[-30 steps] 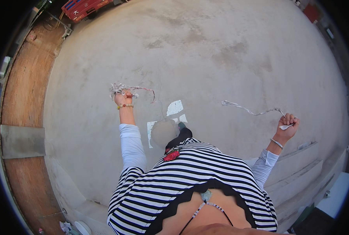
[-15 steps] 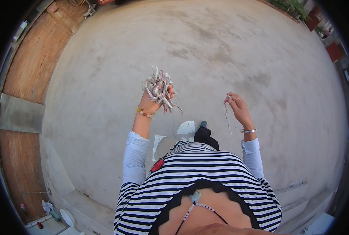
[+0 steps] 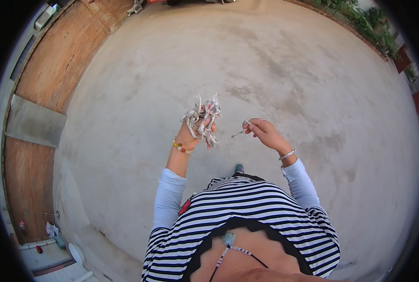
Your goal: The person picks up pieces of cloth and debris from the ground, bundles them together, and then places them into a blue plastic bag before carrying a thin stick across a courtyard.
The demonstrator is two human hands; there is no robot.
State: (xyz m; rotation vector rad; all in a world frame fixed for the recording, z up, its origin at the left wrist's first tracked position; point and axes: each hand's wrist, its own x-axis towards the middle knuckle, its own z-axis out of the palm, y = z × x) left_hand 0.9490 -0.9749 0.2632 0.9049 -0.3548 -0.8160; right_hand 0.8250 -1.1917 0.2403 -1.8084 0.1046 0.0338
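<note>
Bundle of crinkled, ribbon-like strips (image 3: pixel 205 113), silvery-grey with reddish tints, fills the left hand (image 3: pixel 187 134) and spills past the palm's edges, the visible fingers curled round it. I judge it light, limp and easily tangled, best gripped at its middle; plastic or paper, I cannot tell. Right of it, one thin, bent strand (image 3: pixel 238 133) trails leftward from the right hand (image 3: pixel 268 135), thumb and forefinger pinching its upper end.

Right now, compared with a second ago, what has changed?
The right hand has moved left and the left hand right, narrowing their gap. The strand, earlier trailing far leftward, now looks short. The view has shifted. The left hand still holds the bundle of strips, the right a strand.
</note>
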